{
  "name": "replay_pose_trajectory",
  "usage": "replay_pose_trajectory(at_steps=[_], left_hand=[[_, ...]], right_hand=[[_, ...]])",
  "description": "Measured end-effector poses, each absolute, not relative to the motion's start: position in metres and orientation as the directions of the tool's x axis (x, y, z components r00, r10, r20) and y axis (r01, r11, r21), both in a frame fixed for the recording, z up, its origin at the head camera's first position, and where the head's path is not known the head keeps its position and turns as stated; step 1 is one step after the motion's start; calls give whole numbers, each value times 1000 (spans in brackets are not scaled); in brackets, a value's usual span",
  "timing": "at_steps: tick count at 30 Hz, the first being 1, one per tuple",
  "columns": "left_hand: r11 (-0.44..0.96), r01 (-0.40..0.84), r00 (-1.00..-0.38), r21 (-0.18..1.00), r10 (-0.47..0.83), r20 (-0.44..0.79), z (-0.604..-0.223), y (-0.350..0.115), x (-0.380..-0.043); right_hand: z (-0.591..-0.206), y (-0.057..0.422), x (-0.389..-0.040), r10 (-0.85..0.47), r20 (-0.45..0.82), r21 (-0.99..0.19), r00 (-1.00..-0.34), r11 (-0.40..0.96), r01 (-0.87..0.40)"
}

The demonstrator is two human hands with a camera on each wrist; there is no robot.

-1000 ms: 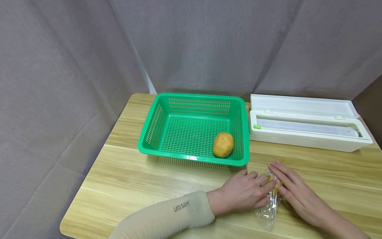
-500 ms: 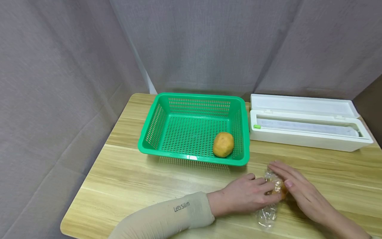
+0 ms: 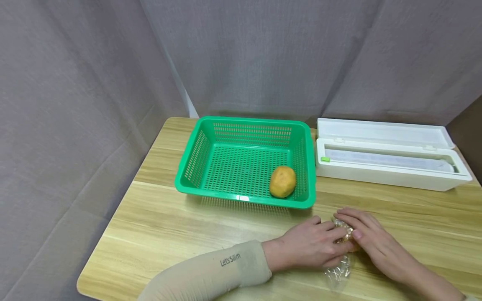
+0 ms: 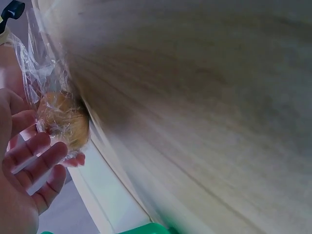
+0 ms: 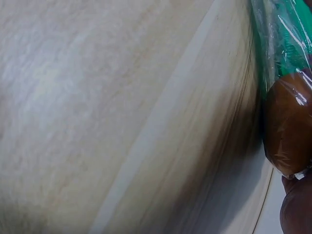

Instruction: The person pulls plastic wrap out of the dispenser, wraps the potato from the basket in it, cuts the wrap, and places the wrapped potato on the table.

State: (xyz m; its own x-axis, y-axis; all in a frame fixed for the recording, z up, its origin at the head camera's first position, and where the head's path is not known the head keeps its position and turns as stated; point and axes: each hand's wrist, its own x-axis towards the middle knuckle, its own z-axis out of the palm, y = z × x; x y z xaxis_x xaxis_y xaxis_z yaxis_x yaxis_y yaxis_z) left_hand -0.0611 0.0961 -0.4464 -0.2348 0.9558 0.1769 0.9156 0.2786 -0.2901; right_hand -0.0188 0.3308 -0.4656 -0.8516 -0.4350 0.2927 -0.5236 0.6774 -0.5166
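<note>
Apparently for steadiness — wrapped fruit [image 4: 64, 119] toward desk [image 3: 180, 228] near edge | right hand [image 3: 380, 246]: fingers cupped round it | left hand [image 3: 310, 244]: fingers apart, bent

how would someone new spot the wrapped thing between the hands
On the wooden table, find the green basket. Just off its near right corner, the left hand and right hand flank a yellow-brown roundish lump. Clear crinkled film covers it, unlike the bare lump inside the basket.
</note>
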Motion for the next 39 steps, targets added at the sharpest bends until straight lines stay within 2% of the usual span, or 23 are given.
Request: replay_pose_trajectory(at_steps=[9,15,20,27,32,39], left_hand=[[252,924,-218,-288,965,144,-439,101,-63],[233,909,-192,-344,970,151,-435,106,-67],[224,891,-194,-394,974,116,-429,112,-68],[242,860,-241,-449,969,61,-425,117,-70],[269,855,-288,-443,957,26,-426,118,-70],[338,845,-339,-414,938,74,-432,115,-73]], right_hand=[[-459,341,-18,-377,289,-558,-880,680,-475],[-459,352,-18,-312,268,-572,-911,710,-411],[-460,364,-15,-264,239,-566,-934,744,-355],[-462,378,-13,-221,266,-547,-938,766,-336],[-462,381,-11,-190,314,-551,-930,762,-342],[-457,381,-6,-99,200,-587,-975,785,-200]])
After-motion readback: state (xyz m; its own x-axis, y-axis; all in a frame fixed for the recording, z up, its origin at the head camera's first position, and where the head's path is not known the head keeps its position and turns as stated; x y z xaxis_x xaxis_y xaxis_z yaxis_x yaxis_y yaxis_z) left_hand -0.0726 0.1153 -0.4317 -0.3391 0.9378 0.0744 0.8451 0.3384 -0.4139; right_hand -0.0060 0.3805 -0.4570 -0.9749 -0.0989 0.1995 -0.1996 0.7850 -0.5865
